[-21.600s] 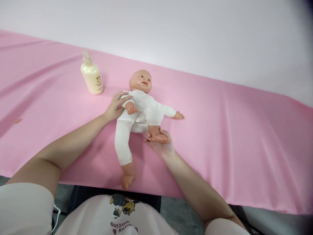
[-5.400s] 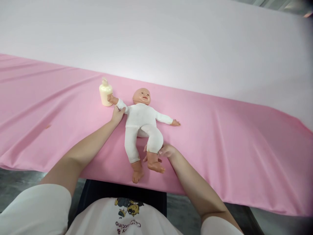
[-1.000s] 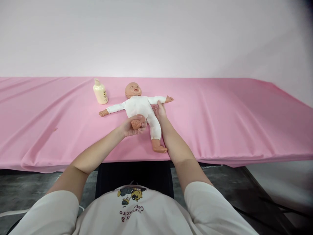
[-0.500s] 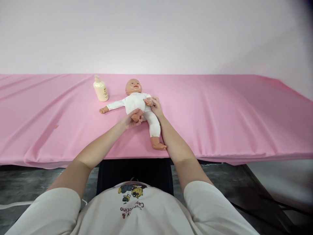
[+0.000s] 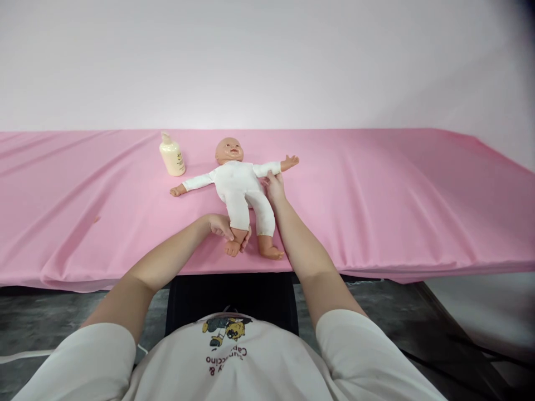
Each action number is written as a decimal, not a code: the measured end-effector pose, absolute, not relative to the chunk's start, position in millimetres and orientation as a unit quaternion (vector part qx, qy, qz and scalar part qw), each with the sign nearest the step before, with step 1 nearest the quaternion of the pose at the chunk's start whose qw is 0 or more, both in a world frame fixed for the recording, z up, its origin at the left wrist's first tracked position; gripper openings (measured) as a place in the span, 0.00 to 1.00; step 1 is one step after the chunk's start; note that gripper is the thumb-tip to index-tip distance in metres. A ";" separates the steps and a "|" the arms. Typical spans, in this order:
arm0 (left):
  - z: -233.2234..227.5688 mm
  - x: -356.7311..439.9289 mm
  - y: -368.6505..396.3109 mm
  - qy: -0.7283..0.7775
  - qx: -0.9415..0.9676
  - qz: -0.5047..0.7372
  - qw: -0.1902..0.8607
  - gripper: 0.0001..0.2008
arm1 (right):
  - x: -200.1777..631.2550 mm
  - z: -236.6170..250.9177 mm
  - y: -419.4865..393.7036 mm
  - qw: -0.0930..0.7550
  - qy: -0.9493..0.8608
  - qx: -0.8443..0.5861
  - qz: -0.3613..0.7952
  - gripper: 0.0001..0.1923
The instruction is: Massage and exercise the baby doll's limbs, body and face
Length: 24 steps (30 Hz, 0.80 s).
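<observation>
- The doll's [image 5: 236,178] arm [image 5: 267,169] farther from the bottle has swung from over its body out to the side, and its leg [image 5: 238,210] nearer the bottle has straightened toward the table's near edge, the left hand moving down with it.
- The doll lies on its back, head toward the far edge, feet close to the near edge.
- Left hand [image 5: 221,225]: curled around the ankle [image 5: 239,235] of that leg, thumb and fingers on opposite sides.
- Right hand [image 5: 275,190]: fingers bent against the underside of the outstretched arm; I cannot tell how closed they are.
- The step in hand looks like the stretched-out part of working one arm and one leg together; as I judge it, folding them again calls for a gentle ankle hold and a secure arm hold.
- Pump bottle [image 5: 171,158]: standing on the pink-covered table [image 5: 397,200], beyond the doll's other arm, nearer the far edge.
</observation>
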State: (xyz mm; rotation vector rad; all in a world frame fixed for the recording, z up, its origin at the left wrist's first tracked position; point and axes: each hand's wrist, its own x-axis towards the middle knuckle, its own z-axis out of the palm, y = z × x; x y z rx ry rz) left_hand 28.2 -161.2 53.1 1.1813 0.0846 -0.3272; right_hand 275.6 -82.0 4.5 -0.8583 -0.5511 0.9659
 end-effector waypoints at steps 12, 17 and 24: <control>39.8 25.9 -147.9 0.019 0.499 -0.058 0.865 0.29 | 275.5 8.9 -86.3 0.771 -0.188 -0.379 0.475 0.16; 50.1 30.1 -149.1 0.142 0.369 0.203 0.896 0.20 | 263.7 12.9 -91.3 0.752 -0.340 -0.386 0.411 0.28; 67.7 34.6 -152.2 0.205 0.271 0.300 0.891 0.25 | 263.6 17.3 -99.9 0.645 -0.551 -0.441 0.295 0.18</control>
